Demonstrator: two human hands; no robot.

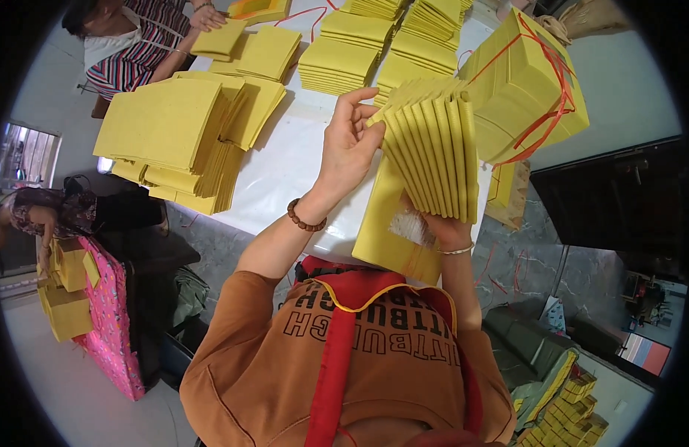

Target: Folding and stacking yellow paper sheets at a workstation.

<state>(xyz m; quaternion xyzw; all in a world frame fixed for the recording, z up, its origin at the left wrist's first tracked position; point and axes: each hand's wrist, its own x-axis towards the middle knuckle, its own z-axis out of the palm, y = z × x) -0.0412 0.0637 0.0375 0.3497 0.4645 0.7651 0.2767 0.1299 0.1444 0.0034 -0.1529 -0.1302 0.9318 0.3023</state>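
My right hand (450,232) holds a fanned stack of folded yellow paper (434,153) from its lower end, fingers partly hidden beneath it. My left hand (348,149) is at the stack's upper left corner, thumb and forefinger closed on the edge of the folded sheets while the other fingers curl loosely. The folds spread like a fan, tilted above the table. Under the stack a flat yellow piece (385,223) with a whitish patch lies at the table's near edge, partly covered by the stack and my right hand.
Yellow paper piles (162,127) stand on the white table (274,167) at left; more rows (341,56) lie at the back. A large yellow bundle tied with red strips (534,93) is at right. One person (140,45) handles paper at far left; another (50,212) stands by a pink-covered surface (110,313).
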